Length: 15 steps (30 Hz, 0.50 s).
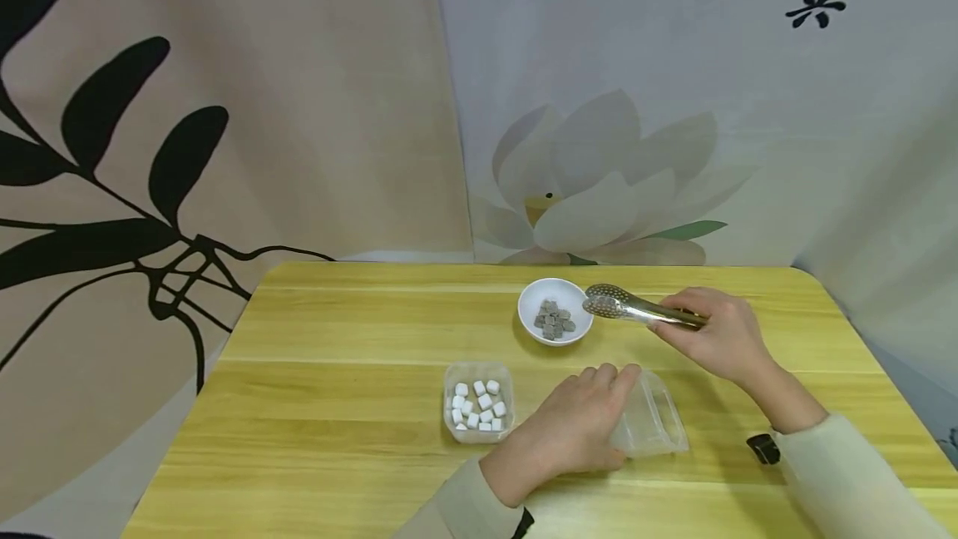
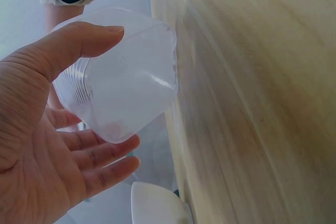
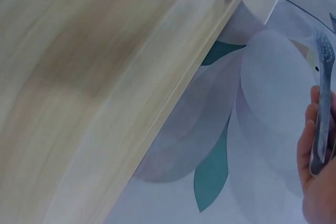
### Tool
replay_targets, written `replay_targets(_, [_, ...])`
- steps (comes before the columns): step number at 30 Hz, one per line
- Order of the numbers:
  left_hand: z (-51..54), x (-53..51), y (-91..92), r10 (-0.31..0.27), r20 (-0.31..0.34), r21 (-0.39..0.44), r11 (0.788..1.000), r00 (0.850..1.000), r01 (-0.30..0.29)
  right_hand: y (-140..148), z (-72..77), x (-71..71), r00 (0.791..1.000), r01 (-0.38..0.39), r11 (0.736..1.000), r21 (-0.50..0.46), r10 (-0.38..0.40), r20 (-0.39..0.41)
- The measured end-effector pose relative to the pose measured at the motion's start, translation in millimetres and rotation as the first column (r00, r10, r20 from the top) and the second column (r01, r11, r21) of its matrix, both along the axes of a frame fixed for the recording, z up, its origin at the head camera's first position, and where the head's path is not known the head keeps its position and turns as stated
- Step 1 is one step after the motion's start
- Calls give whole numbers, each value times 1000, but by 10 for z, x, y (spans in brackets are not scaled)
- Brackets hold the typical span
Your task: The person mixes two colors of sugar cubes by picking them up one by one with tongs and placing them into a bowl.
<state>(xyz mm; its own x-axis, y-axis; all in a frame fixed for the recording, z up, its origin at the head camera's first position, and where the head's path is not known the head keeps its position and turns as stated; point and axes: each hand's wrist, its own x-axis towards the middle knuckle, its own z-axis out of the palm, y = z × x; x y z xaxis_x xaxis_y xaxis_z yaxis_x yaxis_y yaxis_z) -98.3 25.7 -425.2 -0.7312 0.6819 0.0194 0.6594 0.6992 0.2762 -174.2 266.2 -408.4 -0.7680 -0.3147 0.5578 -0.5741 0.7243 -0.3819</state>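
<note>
My left hand point(image 1: 572, 422) is at a clear plastic container point(image 1: 649, 418) tipped on its side on the table. In the left wrist view, the thumb lies across the container point(image 2: 131, 77), with the other fingers round its far side. My right hand point(image 1: 714, 335) holds metal tongs point(image 1: 636, 306) with perforated heads, tips pointing left at the right rim of a white bowl point(image 1: 530, 329). Greyish-brown cubes point(image 1: 554, 321) lie in that bowl. In the right wrist view, the tongs point(image 3: 323, 103) show at the right edge, gripped by the fingers.
A second clear square container point(image 1: 453, 435), left of my left hand, stands upright with several white cubes point(image 1: 485, 402). The wooden table point(image 1: 314, 406) ends at the back against a printed curtain point(image 1: 337, 106).
</note>
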Motion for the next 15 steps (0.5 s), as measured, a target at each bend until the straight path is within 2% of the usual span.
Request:
replay_targets(4, [-2, -1, -2, -2, 6, 3, 1000, 1000, 2, 94, 42, 77, 997, 55, 998, 1, -55, 45])
replay_targets(7, [-7, 3, -10, 6, 13, 3, 1000, 1000, -6, 186, 69, 125, 996, 76, 997, 17, -77, 45])
replay_targets(15, [-26, 32, 56, 15, 35, 7, 1000, 999, -15, 479, 51, 288, 994, 102, 995, 16, -102, -42])
